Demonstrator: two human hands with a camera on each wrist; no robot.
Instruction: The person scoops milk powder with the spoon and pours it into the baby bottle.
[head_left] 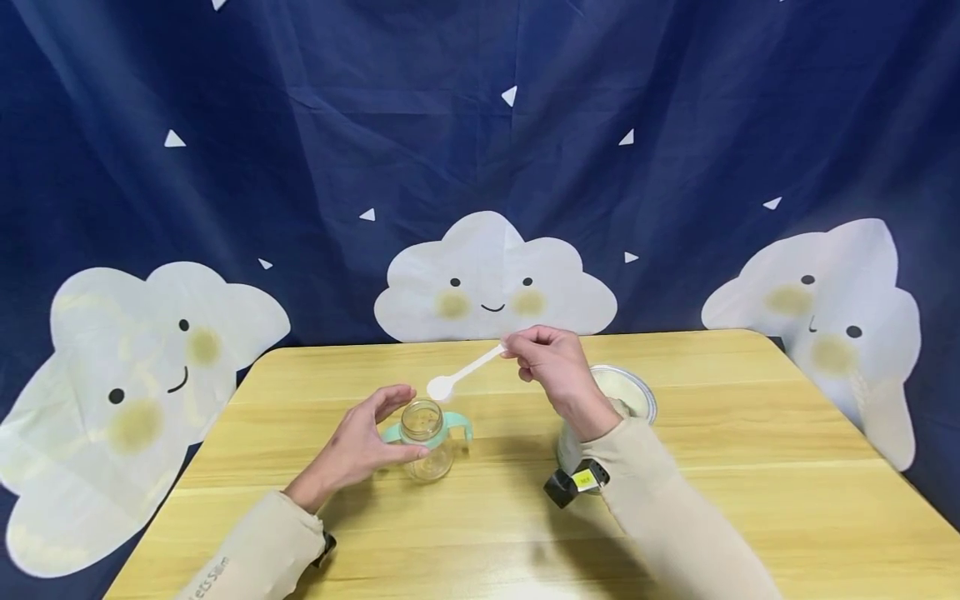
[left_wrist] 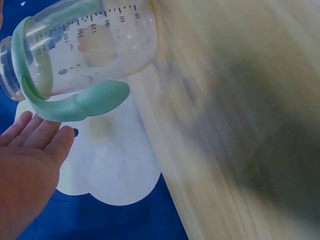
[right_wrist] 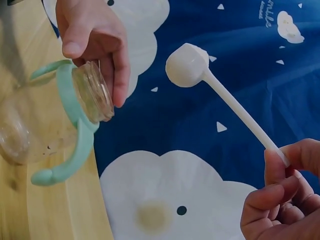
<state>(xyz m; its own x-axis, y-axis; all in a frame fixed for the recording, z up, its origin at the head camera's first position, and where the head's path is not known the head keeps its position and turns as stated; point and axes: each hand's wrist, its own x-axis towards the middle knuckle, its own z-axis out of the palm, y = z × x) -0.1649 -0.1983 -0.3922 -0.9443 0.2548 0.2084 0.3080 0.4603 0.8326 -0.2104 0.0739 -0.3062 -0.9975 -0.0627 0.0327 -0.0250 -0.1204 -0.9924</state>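
A clear baby bottle (head_left: pixel 429 467) with a mint-green two-handled collar (left_wrist: pixel 70 107) stands upright and uncapped on the table. My left hand (head_left: pixel 367 437) is spread around the bottle's neck, with thumb in front and fingers behind, the fingers mostly straight. Measuring marks show on the bottle's side in the left wrist view. My right hand (head_left: pixel 551 362) pinches the end of a white long-handled measuring scoop (right_wrist: pixel 235 107) between thumb and fingers. The scoop's bowl (right_wrist: pixel 187 65), heaped with white powder, hangs just above and beside the bottle's mouth (head_left: pixel 422 419).
Behind my right wrist stands a can (head_left: pixel 626 387) of pale powder, partly hidden by the forearm. Both stand on a wooden table (head_left: pixel 720 433). A dark blue curtain (head_left: pixel 420 125) with white smiling clouds hangs at the table's far edge.
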